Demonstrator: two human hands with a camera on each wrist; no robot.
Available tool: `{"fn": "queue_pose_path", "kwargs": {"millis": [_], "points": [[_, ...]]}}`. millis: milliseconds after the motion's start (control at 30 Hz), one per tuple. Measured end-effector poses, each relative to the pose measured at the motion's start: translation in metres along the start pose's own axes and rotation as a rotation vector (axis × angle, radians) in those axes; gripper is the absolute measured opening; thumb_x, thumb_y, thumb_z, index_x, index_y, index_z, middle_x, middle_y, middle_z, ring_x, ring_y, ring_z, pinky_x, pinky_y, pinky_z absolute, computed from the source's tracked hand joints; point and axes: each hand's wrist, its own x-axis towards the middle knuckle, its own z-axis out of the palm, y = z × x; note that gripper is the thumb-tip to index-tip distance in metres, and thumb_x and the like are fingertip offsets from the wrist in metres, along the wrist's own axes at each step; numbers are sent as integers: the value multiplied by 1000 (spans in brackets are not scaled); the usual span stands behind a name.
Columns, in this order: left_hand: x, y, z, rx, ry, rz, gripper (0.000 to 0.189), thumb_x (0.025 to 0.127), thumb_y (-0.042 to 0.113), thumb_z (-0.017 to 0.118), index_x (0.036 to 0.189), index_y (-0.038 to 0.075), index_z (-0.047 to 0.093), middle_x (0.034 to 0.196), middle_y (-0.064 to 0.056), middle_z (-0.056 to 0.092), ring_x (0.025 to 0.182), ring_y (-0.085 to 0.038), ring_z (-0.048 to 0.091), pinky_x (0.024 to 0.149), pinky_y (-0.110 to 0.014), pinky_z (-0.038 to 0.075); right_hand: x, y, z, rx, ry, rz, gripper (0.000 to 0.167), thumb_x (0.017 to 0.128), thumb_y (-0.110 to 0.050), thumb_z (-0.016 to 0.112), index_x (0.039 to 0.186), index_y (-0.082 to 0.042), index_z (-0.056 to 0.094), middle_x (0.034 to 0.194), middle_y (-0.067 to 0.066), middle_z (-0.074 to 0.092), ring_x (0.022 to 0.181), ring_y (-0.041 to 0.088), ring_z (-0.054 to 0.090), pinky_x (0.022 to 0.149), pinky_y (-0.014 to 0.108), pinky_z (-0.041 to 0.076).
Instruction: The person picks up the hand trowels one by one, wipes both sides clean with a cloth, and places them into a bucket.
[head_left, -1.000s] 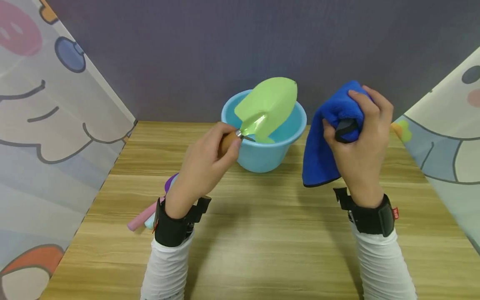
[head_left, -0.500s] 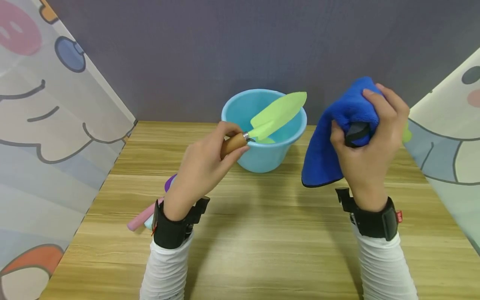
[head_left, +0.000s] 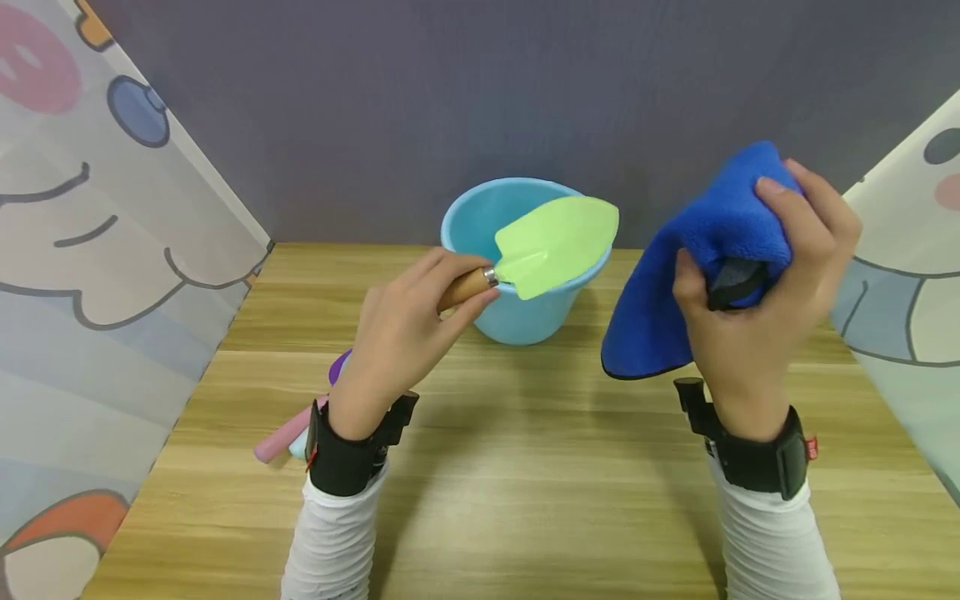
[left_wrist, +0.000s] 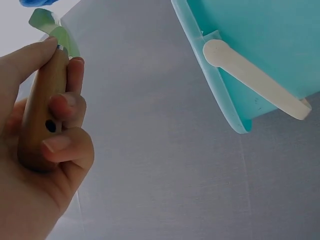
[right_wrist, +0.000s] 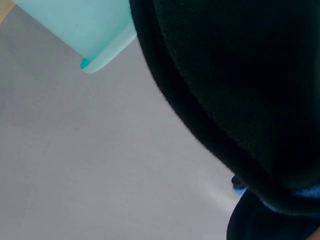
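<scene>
A person's left hand (head_left: 397, 325) was closed around the wooden handle (head_left: 467, 288) of a hand trowel (head_left: 555, 246). Seen from the left wrist, the thumb lay along the handle toward the metal collar, while the fingers curled around from the other side, their tips against the wood beside a dark hole. The trowel's lime-green blade pointed away to the right, overlapping the rim of a light-blue bucket (head_left: 525, 321) in the head view; the wrist view had a grey gap between them. That view also took in the bucket's white carrying handle (left_wrist: 265, 85).

The right hand (head_left: 772, 342), well apart to the right of the bucket, held a blue cloth (head_left: 705, 229) with black edging. Its grip was wrapped around the bunched upper part, thumb on the left side and fingers over the top, and a loose corner hung down. From the right wrist, dark fabric hid nearly all of this grip.

The bucket stood on a wood-grain tabletop (head_left: 555, 500) against a dark grey backdrop (head_left: 450, 100). Partly hidden by the left wrist lay a pink rod-like piece (head_left: 288, 429), with purple and pale-blue parts beside it.
</scene>
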Motion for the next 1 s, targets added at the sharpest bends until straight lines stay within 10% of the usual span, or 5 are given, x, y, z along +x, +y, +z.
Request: {"fn": "queue_pose_path", "kwargs": {"millis": [367, 733, 1000], "points": [[0, -1, 4, 2, 19, 66, 26, 89, 29, 81, 112, 20, 76, 99, 4, 73, 71, -9, 66, 54, -25, 46, -19, -10, 3, 6, -106, -202, 51, 84, -70, 66, 112, -28, 61, 127, 18, 60, 124, 42, 56, 108, 59, 45], [-1, 0, 5, 99, 58, 160, 26, 89, 27, 81, 113, 18, 77, 99, 3, 75, 69, -13, 71, 53, -27, 51, -45, -18, 14, -84, -608, -534, 45, 97, -52, 59, 131, -23, 61, 142, 14, 56, 126, 44, 48, 100, 63, 43], [0, 0, 4, 209, 75, 259, 20, 93, 24, 76, 111, 16, 78, 98, 0, 76, 69, -13, 70, 55, -27, 53, -48, -16, 16, -148, -806, -547, 71, 79, -42, 83, 141, -21, 57, 147, 9, 57, 144, 41, 41, 109, 62, 38]]}}
